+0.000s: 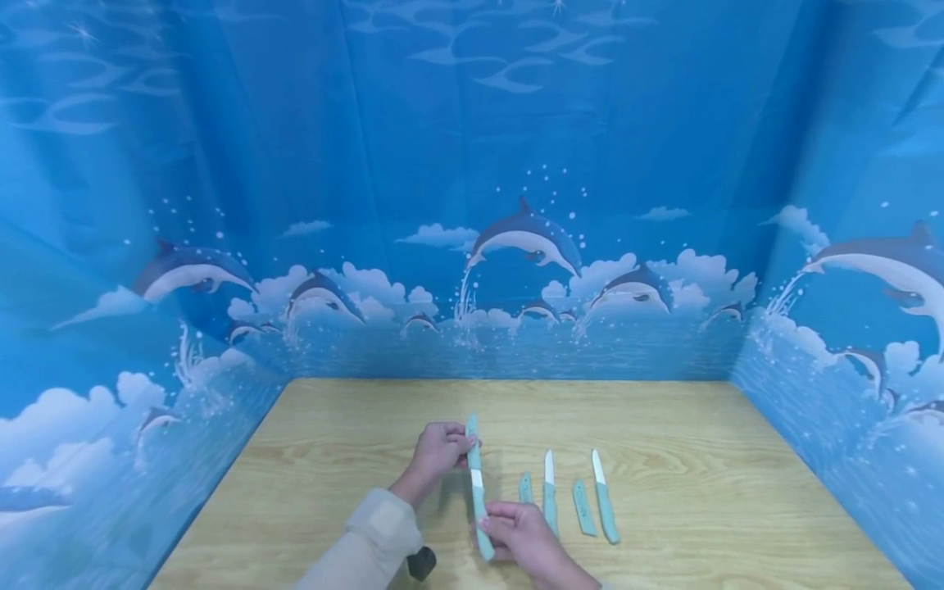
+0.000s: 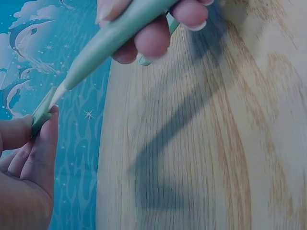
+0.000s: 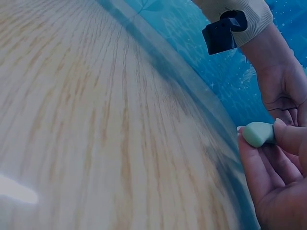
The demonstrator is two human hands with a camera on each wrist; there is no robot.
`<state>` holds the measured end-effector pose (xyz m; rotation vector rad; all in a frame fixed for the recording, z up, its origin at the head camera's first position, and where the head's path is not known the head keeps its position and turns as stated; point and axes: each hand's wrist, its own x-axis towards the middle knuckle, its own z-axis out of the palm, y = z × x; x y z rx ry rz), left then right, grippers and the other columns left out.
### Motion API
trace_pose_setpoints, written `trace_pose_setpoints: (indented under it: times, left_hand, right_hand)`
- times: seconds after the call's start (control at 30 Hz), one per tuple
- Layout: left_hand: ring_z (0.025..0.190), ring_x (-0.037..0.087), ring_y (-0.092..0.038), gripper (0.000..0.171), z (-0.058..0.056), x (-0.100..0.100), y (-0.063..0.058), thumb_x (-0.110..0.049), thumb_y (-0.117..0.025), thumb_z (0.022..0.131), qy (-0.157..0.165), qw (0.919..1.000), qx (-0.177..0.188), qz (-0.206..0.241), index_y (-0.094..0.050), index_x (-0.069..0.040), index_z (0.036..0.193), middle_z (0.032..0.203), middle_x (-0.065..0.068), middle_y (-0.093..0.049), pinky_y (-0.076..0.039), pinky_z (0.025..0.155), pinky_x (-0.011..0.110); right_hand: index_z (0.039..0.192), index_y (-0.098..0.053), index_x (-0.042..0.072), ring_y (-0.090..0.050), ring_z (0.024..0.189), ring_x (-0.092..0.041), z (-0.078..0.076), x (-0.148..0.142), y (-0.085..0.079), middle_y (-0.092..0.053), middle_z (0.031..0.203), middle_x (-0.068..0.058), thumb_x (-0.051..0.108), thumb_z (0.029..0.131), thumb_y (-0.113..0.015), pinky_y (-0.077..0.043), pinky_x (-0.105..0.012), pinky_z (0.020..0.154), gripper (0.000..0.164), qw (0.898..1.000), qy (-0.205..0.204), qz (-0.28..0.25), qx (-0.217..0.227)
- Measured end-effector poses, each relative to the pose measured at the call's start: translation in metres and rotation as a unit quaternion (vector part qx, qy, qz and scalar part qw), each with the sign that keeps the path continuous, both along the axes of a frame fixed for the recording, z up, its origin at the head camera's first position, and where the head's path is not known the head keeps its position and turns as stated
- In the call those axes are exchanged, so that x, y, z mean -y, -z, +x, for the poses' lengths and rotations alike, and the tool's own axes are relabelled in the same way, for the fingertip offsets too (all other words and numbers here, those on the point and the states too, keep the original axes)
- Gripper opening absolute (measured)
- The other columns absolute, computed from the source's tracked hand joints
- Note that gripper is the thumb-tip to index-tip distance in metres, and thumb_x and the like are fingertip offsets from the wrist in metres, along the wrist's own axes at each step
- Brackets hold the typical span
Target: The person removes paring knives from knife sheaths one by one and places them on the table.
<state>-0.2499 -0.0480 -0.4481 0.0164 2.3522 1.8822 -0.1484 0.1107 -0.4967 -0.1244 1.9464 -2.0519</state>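
Observation:
My left hand (image 1: 437, 451) pinches a pale green blade sheath (image 1: 472, 428) near its upper part. Below it, my right hand (image 1: 525, 534) grips the matching handle of a small paring knife (image 1: 478, 496). The tip end of the blade is inside the sheath, and a short white stretch of blade (image 2: 58, 94) shows between sheath and handle. Sheath and knife form one nearly straight line above the table. In the right wrist view, the rounded handle end sticks out from the right fingers (image 3: 252, 163).
To the right on the wooden table (image 1: 686, 459) lie two bare-bladed paring knives (image 1: 603, 496) (image 1: 549, 492) and two green sheaths (image 1: 584, 508) (image 1: 525, 487). A black device (image 3: 220, 36) sits at the left sleeve. Blue dolphin-printed curtains (image 1: 413, 164) enclose the table's back and sides.

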Motion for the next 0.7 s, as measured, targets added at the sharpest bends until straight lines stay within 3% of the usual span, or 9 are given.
trace_pose_setpoints:
  times: [0.3, 0.7]
  left_hand:
    - [0.073, 0.014, -0.067, 0.023, -0.0003, -0.0005, 0.0004, -0.006, -0.064, 0.092, 0.001, 0.9996, -0.017, -0.021, -0.065, 0.007, 0.111, 0.093, 0.013, -0.073, -0.06, 0.064, 0.027]
    - [0.075, 0.017, -0.069, 0.023, 0.0007, 0.004, 0.0044, -0.003, -0.063, 0.092, 0.012, 0.999, -0.042, 0.005, -0.064, 0.011, 0.111, 0.094, 0.018, -0.072, -0.061, 0.066, 0.028]
  right_hand:
    - [0.124, -0.055, -0.012, -0.071, 0.088, -0.026, -0.0004, 0.0002, 0.001, -0.069, 0.107, -0.021, 0.013, 0.094, -0.063, -0.061, -0.035, 0.076, 0.04, 1.0, 0.006, -0.003, -0.001]
    - [0.122, -0.055, -0.015, -0.07, 0.091, -0.033, -0.0039, -0.0017, 0.0058, -0.068, 0.109, -0.024, 0.011, 0.095, -0.061, -0.061, -0.037, 0.076, 0.038, 1.0, -0.009, 0.011, -0.024]
